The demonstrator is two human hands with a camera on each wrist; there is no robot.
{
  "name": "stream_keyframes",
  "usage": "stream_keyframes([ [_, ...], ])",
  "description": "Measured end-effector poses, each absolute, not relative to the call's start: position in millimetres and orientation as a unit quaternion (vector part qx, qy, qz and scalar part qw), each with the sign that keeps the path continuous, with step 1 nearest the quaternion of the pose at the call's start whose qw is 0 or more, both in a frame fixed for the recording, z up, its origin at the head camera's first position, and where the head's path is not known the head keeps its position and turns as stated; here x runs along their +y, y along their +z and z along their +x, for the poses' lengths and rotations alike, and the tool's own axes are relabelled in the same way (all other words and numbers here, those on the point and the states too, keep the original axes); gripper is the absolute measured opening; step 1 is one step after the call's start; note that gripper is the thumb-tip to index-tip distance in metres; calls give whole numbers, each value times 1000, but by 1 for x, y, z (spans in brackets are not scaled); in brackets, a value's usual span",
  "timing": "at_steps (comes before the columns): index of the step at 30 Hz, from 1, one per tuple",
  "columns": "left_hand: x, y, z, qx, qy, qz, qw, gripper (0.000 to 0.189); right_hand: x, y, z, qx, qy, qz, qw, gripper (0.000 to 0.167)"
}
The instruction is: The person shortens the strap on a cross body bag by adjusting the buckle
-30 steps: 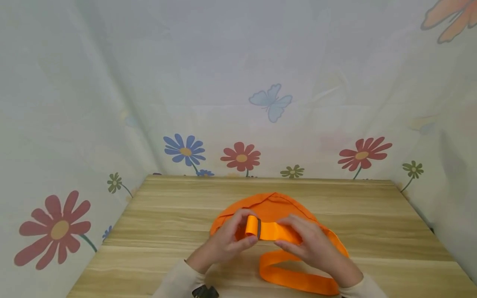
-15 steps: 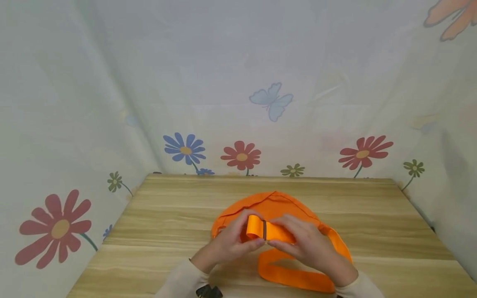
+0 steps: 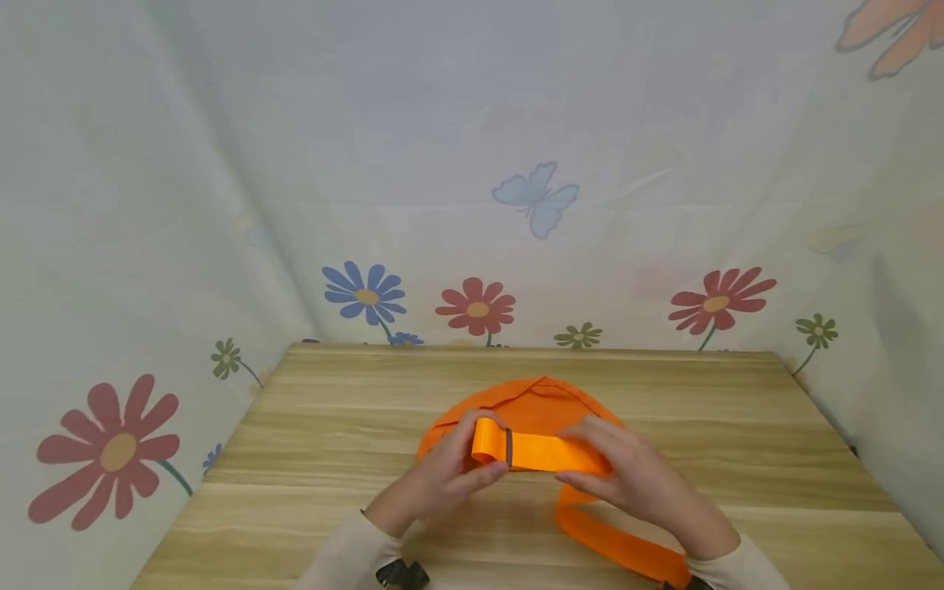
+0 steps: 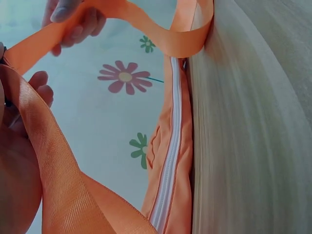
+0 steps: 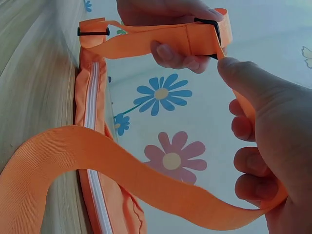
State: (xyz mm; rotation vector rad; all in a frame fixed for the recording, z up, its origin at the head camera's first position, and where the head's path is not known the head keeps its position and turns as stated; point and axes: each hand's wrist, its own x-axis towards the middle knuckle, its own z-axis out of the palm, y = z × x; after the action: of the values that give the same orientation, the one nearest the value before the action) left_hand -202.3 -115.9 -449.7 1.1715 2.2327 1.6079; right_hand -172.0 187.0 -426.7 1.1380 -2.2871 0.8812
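Observation:
An orange bag [image 3: 542, 401] with a white zipper [image 4: 170, 161] lies on the wooden table. Its orange strap [image 3: 542, 452] is stretched between both hands above the bag's near side. At the black slider buckle [image 3: 509, 448], my left hand [image 3: 446, 471] pinches the looped strap end between thumb and fingers. My right hand [image 3: 634, 475] grips the strap to the right of the buckle, thumb on its lower edge. In the right wrist view, the strap passes through the buckle [image 5: 214, 34], and a slack length runs from under the right hand [image 5: 273, 122] down to the table.
A loose strap length [image 3: 619, 545] curves over the table [image 3: 310, 459] below the right hand. A second black slider [image 5: 93, 32] sits where the strap joins the bag. Behind the table hangs a curtain [image 3: 413, 164] printed with flowers and a butterfly.
The hands came together at the buckle, then drew apart again, the left going left and the right going right. More strap now shows between them; the loose length has shifted right.

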Motion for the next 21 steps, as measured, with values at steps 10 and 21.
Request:
stream_keyframes([
  [10,-114,-449,-203,743,544,386,56,49,179,-430,-175,-801,330,432,249,32],
  [21,-114,-447,-206,797,477,366,56,50,171,-429,-177,-793,330,440,261,33],
])
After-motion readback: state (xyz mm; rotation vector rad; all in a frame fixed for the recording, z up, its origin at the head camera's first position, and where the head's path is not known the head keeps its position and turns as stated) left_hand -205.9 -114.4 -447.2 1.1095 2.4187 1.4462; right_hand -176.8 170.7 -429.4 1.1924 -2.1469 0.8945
